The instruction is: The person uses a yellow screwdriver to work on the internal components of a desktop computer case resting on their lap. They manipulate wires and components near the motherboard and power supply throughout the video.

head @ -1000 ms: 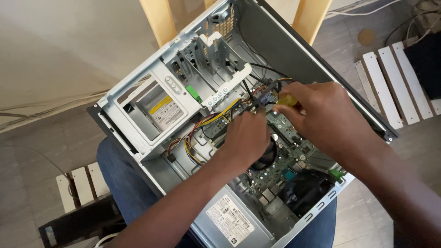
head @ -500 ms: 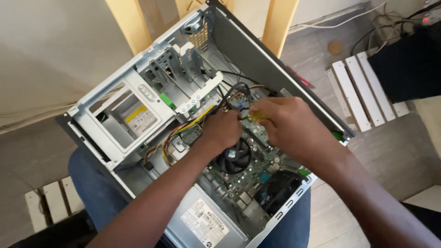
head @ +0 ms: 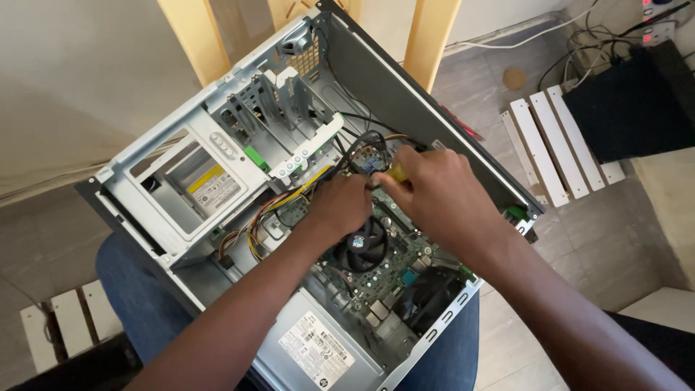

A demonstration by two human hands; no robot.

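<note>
Both forearms angled into open computer case. Right hand curled, gripping yellow tool handle. Left hand fingers folded among cables; grasp unclear.

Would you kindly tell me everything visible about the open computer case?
The computer case is a grey metal desktop tower with its side panel off, lying tilted across the person's lap. Inside show a drive cage, green circuit board, black fan, yellow and black cables and a labelled power supply. The left hand and right hand reach inside, the right gripping a yellow-handled tool.
</note>
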